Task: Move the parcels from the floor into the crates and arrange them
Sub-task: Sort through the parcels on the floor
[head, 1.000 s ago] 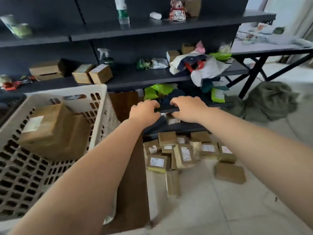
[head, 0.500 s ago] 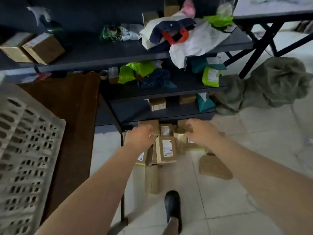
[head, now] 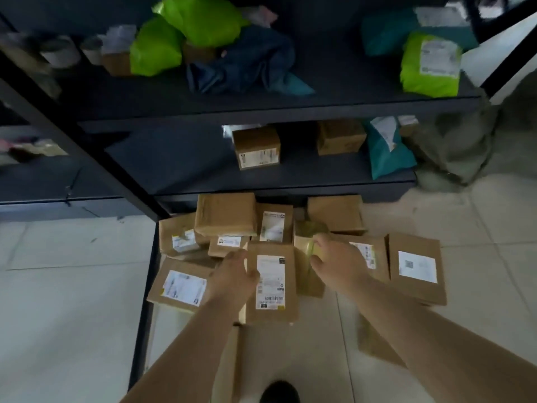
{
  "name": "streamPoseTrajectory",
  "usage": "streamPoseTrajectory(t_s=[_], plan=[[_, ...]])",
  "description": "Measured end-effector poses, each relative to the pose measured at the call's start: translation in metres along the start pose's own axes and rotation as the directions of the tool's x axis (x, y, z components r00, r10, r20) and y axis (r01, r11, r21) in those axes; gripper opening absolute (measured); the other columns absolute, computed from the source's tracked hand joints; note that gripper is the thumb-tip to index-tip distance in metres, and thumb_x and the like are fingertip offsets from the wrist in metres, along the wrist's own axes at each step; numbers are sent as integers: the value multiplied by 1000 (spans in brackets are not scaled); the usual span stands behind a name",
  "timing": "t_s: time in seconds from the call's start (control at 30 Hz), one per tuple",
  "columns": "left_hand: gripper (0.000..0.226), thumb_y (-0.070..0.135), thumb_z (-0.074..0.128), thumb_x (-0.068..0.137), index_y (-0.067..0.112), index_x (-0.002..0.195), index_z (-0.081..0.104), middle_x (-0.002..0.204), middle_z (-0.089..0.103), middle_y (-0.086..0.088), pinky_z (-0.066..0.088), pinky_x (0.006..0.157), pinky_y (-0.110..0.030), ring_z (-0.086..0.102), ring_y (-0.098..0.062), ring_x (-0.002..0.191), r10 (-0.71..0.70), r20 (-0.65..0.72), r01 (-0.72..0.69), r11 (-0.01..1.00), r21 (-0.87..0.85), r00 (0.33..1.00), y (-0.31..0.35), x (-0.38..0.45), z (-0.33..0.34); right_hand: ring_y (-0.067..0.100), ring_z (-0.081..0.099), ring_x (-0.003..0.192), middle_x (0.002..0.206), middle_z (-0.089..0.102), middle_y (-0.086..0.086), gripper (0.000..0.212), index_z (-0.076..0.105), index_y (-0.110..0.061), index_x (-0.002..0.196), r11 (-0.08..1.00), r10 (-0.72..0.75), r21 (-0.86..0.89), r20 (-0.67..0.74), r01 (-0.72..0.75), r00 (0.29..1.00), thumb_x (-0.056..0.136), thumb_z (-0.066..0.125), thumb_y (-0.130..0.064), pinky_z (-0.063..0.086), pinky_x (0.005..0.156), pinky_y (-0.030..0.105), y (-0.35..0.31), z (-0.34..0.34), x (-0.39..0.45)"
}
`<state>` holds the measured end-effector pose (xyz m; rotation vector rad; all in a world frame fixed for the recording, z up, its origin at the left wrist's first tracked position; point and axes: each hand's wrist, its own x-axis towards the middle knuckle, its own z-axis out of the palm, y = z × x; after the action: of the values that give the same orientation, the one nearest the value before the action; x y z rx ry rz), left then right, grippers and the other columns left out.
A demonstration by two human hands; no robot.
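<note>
A pile of several brown cardboard parcels with white labels lies on the tiled floor in front of the dark shelf. In its middle is a flat parcel with a long label [head: 271,282]. My left hand [head: 232,279] touches that parcel's left edge, fingers spread. My right hand [head: 337,261] rests at its right side on a tape-wrapped parcel [head: 305,250], fingers curled over it. Other parcels lie at the left [head: 180,286], the back [head: 225,213] and the right [head: 415,269]. No crate is in view.
The dark metal shelf unit [head: 261,181] stands right behind the pile, holding small boxes [head: 257,146], green bags [head: 186,33] and teal bags [head: 386,149]. A slanted shelf post [head: 87,146] runs down to the pile's left. My shoe [head: 279,392] shows at the bottom edge.
The view has dropped from the crate to the floor pile. Both hands have gone down and forward and now reach the parcels. The white crate has left the view.
</note>
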<state>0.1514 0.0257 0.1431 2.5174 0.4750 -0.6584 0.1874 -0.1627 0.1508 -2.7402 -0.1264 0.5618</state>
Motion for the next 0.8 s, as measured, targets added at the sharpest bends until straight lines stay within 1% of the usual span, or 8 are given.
streamPoseTrajectory(t_s=[0.1,0.2,0.37,0.43,0.5,0.6,0.67,0.8], plan=[[45,28,53,87,21,131,44,129,52,-2,46,95,-47,50,-27,117,-13,-68,11,1000,-26,998,-18,46,55,18,51,115,127,53,-2,42,45,-24,129,997,-69,-34,-68,67,995,90,51,-35,47,93,38,24,61,53],[59,38,56,85,21,138,35,136,49,-4,43,98,-50,48,-29,122,-104,-131,78,979,-189,986,-43,77,94,23,45,125,138,46,1,52,38,-24,138,993,-91,-86,-90,83,992,90,51,-40,42,100,44,37,107,98],[63,52,58,80,18,131,44,124,59,-5,48,87,-40,58,-26,106,-213,-114,153,907,-393,970,-82,96,146,20,16,145,156,21,-1,56,18,-27,149,967,-102,-234,-2,99,995,98,35,-41,10,114,58,52,164,129],[60,53,47,90,17,136,42,124,60,-5,43,79,-31,59,-23,102,-279,-54,214,833,-511,959,-88,92,161,21,28,139,149,35,-1,48,33,-25,144,976,-135,-191,-131,109,982,97,36,-38,14,112,56,55,176,121],[63,55,39,93,16,142,38,128,58,-7,42,84,-32,57,-25,112,-351,-13,275,756,-594,936,-90,85,170,23,45,122,125,55,0,35,53,-22,124,980,-190,-112,-236,167,953,94,45,-38,26,106,47,57,184,97],[61,55,35,93,15,140,42,118,63,-6,47,79,-31,60,-23,103,-379,-36,279,738,-615,925,-94,78,170,26,53,107,101,64,1,33,60,-20,101,979,-202,-67,-276,191,940,86,54,-48,32,97,42,71,198,58],[56,51,34,96,17,139,41,111,63,-6,41,72,-28,58,-21,94,-382,-61,279,765,-581,922,-95,77,165,26,45,119,118,57,1,44,56,-23,110,987,-124,-128,-201,99,972,82,55,-56,29,103,44,78,208,44],[47,43,34,99,15,133,48,123,60,-11,37,78,-32,55,-28,111,-378,-173,265,848,-459,910,-102,76,158,30,8,143,152,16,4,80,28,-27,136,994,42,-95,-118,-54,992,72,63,-59,12,112,60,74,218,46]])
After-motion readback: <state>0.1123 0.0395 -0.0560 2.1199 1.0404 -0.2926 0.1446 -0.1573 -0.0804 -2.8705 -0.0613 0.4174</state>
